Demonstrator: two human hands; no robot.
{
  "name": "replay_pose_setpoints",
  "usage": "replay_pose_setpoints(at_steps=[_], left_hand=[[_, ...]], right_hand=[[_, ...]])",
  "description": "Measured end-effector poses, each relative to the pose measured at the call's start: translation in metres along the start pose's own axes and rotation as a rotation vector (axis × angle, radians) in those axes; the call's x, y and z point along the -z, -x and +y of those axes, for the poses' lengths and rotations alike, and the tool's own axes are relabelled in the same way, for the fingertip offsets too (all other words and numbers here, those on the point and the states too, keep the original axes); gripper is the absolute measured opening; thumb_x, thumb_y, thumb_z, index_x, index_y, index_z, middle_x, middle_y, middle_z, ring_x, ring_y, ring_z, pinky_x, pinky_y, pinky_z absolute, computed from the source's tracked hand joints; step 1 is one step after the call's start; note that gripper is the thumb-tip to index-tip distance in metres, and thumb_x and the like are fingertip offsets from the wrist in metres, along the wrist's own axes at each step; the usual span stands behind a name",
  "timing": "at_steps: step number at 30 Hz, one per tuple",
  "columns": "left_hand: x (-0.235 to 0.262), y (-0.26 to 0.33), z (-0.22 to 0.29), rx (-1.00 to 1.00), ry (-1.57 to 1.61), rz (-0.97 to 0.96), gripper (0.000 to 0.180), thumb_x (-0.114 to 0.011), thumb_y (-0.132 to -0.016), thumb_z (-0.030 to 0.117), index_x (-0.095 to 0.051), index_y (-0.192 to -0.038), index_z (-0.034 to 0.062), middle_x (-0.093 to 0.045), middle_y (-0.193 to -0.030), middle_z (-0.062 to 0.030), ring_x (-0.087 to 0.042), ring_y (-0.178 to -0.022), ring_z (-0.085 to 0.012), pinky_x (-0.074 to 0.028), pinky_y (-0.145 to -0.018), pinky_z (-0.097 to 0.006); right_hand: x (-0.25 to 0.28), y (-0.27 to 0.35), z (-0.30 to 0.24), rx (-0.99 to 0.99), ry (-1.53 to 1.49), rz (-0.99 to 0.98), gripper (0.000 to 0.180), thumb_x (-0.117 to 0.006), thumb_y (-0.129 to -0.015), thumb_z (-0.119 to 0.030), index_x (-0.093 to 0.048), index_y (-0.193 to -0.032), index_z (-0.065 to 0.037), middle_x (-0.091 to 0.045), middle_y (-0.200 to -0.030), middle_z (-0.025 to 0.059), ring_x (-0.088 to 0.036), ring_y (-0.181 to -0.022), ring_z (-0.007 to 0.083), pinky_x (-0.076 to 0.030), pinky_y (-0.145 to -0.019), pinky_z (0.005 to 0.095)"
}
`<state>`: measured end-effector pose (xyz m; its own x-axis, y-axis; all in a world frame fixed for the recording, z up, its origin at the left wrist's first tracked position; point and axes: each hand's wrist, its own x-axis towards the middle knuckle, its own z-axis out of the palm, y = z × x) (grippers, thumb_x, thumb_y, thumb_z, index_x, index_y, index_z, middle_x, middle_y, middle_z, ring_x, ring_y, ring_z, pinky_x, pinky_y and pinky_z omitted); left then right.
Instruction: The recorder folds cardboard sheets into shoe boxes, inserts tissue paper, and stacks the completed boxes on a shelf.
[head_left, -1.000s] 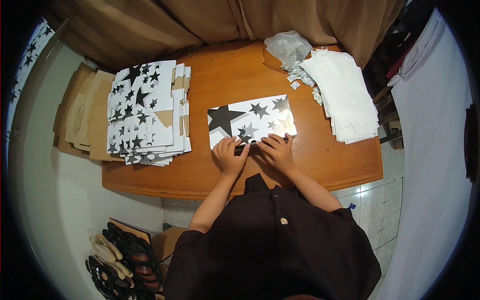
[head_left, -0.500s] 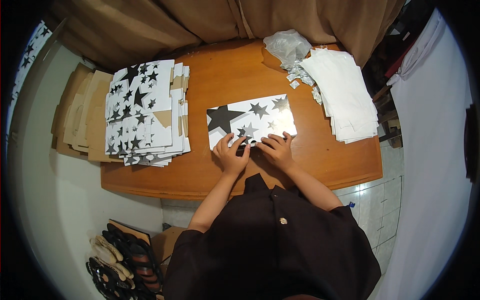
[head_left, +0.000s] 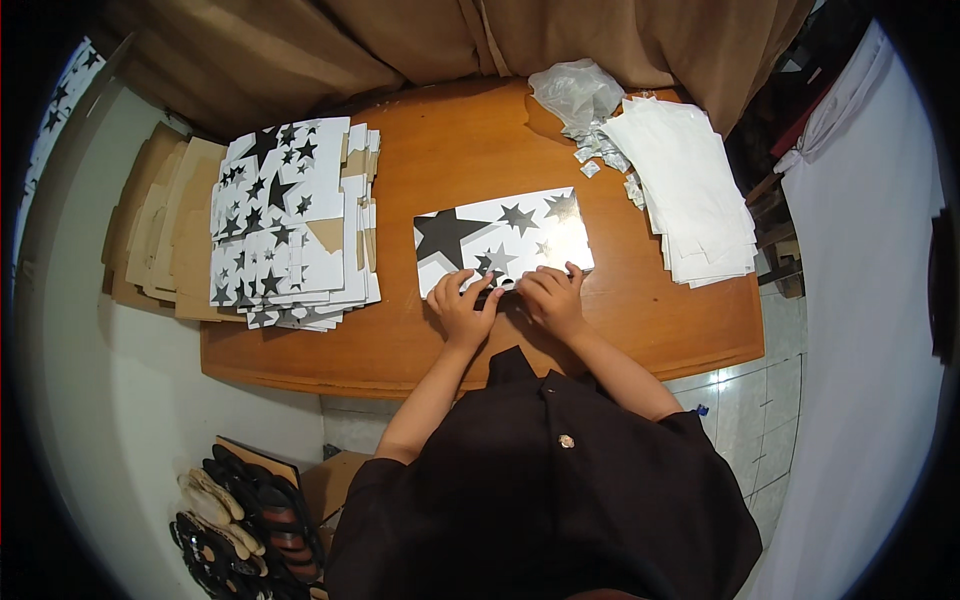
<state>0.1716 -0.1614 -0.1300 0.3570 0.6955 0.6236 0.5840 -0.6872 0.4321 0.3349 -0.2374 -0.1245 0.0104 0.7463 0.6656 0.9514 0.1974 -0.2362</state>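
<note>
A: Where does the flat white cardboard piece printed with black stars [head_left: 500,240] sit?

B: Near the middle of the rounded wooden table [head_left: 450,150], its near long edge running along just ahead of the person. The left hand [head_left: 462,308] and the right hand [head_left: 550,298] both rest on that near edge, at about 6 o'clock of the piece, almost touching each other.

A: How are the hands set?

B: Fingers of both are spread and pressed down flat on the card's lower margin. Neither hand pinches anything that I can make out; what lies under the fingertips is hidden.

A: Open room around it?

B: Bare wood at 12 o'clock, up to the brown curtain [head_left: 420,45]. At 9 o'clock a strip of bare wood, then a stack of star-printed cardboard sheets [head_left: 285,220] reaching the table's left edge. At 3 o'clock a narrow gap, then a pile of plain white paper sheets [head_left: 690,195] overhanging the right edge. At 1 o'clock, a crumpled clear plastic bag [head_left: 575,90].
</note>
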Motion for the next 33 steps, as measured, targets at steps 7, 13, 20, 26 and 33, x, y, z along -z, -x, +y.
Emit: replay_pose_setpoints(at_steps=[7, 13, 20, 26, 33], left_hand=[[0.002, -0.003, 0.003, 0.035, 0.036, -0.04, 0.024, -0.072, -0.071, 0.033, -0.07, -0.09, 0.0178, -0.055, -0.105, -0.0001, -0.042, -0.108, -0.0232, -0.023, -0.093, -0.041], [-0.001, -0.004, 0.003, 0.078, 0.032, -0.034, 0.024, -0.072, -0.072, 0.033, -0.07, -0.09, 0.0183, -0.055, -0.104, 0.0008, -0.042, -0.108, -0.0232, -0.022, -0.093, -0.042], [-0.006, 0.003, -0.009, 0.076, 0.026, -0.102, 0.028, -0.071, -0.074, 0.039, -0.069, -0.093, 0.0193, -0.057, -0.11, -0.0001, -0.044, -0.114, -0.0215, -0.021, -0.094, -0.045], [-0.011, 0.002, -0.011, 0.007, -0.066, -0.094, 0.021, -0.066, -0.079, 0.03, -0.068, -0.095, 0.0169, -0.06, -0.12, -0.0006, -0.048, -0.118, -0.022, -0.018, -0.096, -0.05], [-0.011, 0.007, -0.024, -0.091, -0.034, -0.097, 0.017, -0.064, -0.081, 0.028, -0.066, -0.095, 0.0186, -0.062, -0.115, 0.0026, -0.052, -0.112, -0.018, -0.021, -0.092, -0.049]], right_hand=[[0.004, 0.001, 0.004, 0.033, 0.005, -0.007, 0.024, -0.064, -0.074, -0.02, -0.066, -0.097, -0.025, -0.059, -0.103, -0.0013, -0.054, -0.101, 0.0181, -0.029, -0.091, 0.0492], [-0.001, 0.0, 0.004, 0.021, 0.055, -0.031, 0.024, -0.063, -0.074, -0.019, -0.066, -0.096, -0.026, -0.058, -0.098, -0.0015, -0.053, -0.099, 0.0183, -0.03, -0.09, 0.0494], [0.005, -0.011, -0.002, -0.25, -0.061, -0.005, 0.026, -0.065, -0.077, -0.023, -0.064, -0.103, -0.017, -0.059, -0.108, 0.0023, -0.053, -0.106, 0.0202, -0.034, -0.089, 0.0437], [0.005, -0.012, 0.009, -0.062, 0.178, -0.007, 0.03, -0.066, -0.079, -0.029, -0.062, -0.104, -0.014, -0.06, -0.113, 0.0064, -0.055, -0.107, 0.0225, -0.037, -0.085, 0.0412], [0.038, -0.03, 0.015, -0.344, -0.252, -0.213, 0.029, -0.066, -0.077, -0.031, -0.064, -0.098, -0.011, -0.064, -0.106, 0.0076, -0.057, -0.102, 0.0241, -0.034, -0.087, 0.039]])
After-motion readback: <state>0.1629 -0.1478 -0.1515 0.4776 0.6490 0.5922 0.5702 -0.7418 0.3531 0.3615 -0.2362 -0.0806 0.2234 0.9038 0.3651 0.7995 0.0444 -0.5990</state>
